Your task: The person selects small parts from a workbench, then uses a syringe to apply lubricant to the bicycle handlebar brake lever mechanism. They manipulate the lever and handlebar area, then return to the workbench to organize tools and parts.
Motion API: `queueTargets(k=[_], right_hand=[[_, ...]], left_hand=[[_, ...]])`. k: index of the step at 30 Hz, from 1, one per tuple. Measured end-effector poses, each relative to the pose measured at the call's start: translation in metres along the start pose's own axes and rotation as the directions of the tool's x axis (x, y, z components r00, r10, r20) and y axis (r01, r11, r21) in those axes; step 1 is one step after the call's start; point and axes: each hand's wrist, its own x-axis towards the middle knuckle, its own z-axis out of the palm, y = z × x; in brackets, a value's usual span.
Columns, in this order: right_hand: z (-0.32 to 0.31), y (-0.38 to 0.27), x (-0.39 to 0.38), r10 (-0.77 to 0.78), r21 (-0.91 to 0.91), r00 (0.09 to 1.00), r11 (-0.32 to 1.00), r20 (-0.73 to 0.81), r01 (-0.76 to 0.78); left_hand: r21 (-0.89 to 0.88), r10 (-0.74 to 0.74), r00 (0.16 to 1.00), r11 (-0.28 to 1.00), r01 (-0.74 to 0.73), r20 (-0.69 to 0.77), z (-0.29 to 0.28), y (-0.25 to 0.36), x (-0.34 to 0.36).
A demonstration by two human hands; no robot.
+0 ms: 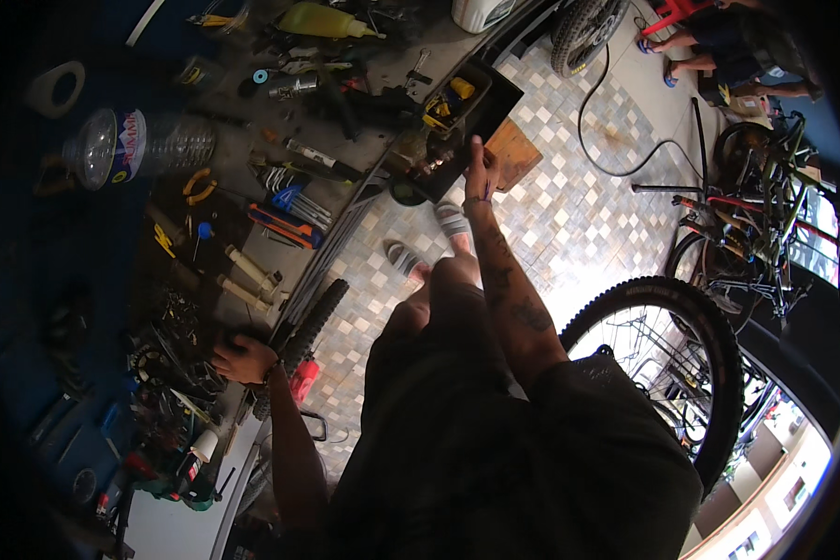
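Note:
My right hand (479, 173) is at the outer side of a dark open drawer (497, 93) that sticks out from the workbench, and it seems to grip the drawer's edge. Inside the drawer are yellow pieces (460, 89) and small metal parts in shadow. My left hand (245, 357) rests low at the bench's near edge, beside a dark heap of metal bike parts (173, 345). Its fingers lie in shade, so whether they hold anything is hidden.
On the bench (238, 131) lie a clear plastic bottle (149, 147), a hex key set (299, 203), a yellow squeeze bottle (322, 21) and pliers. A wooden block (515, 154) stands beside the drawer. Bikes (747, 215), a large tyre (733, 373) and another person (709, 47) are at right.

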Motion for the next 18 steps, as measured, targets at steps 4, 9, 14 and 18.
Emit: queueTargets(k=[4, 9, 14, 18], right_hand=[[-0.020, -0.005, 0.024, 0.155, -0.081, 0.966, 0.987, 0.209, -0.141], [-0.037, -0.022, 0.030, 0.185, -0.104, 0.858, 0.983, 0.479, -0.154], [-0.074, -0.001, 0.027, 0.171, 0.032, 0.803, 0.973, 0.572, -0.230], [-0.120, -0.017, 0.014, 0.250, -0.055, 0.798, 0.963, 0.549, -0.264]], left_hand=[[0.016, 0.013, 0.997, 1.000, -0.015, 0.082, 0.004, -0.003, 0.002], [0.128, 0.081, 0.996, 0.989, -0.075, -0.044, 0.027, -0.037, 0.000], [0.063, 0.140, 0.989, 0.989, -0.137, -0.042, 0.025, -0.028, 0.008], [0.028, 0.113, 0.993, 0.993, -0.112, -0.038, 0.014, -0.028, 0.000]])
